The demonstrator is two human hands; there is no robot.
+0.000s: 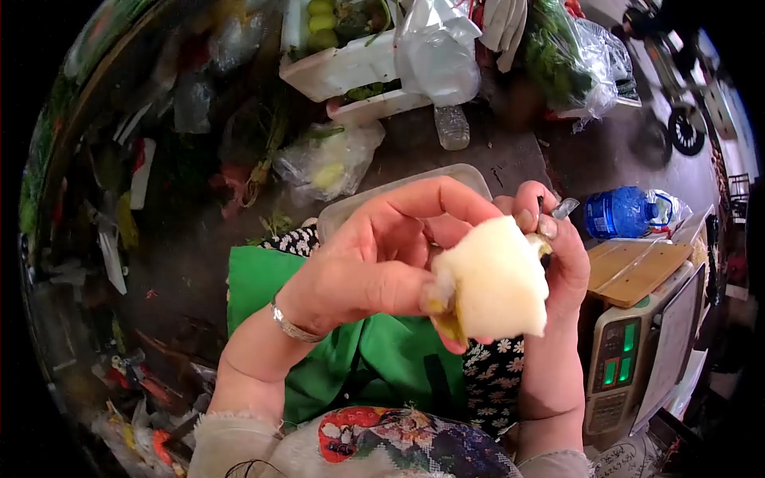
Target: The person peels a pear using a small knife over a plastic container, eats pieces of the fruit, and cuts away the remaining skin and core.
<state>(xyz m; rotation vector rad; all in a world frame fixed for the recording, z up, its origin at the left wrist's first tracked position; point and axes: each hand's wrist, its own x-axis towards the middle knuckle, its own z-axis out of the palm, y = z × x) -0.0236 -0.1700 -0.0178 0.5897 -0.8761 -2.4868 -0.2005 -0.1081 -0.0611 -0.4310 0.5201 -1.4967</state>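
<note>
A pale, cream-coloured chunk of food (498, 279) with greenish-yellow bits at its lower left edge is held up in the middle of the view. My left hand (374, 263), with a silver bracelet at the wrist, pinches it from the left between thumb and fingers. Behind its right edge, my right hand (554, 239) has its fingers curled round a small dark item with a shiny tip (564, 209), too small to name. Below the hands a green cloth (382, 358) lies over my lap. A translucent tub (470, 175) is partly hidden behind my left hand.
White foam boxes (343, 76) with produce stand at the top, beside a clear bottle (452, 127). A plastic bag (335, 163) lies on the floor. At the right are a blue water jug (617, 213) and a scale (617, 366) with green digits. Scraps lie at the left.
</note>
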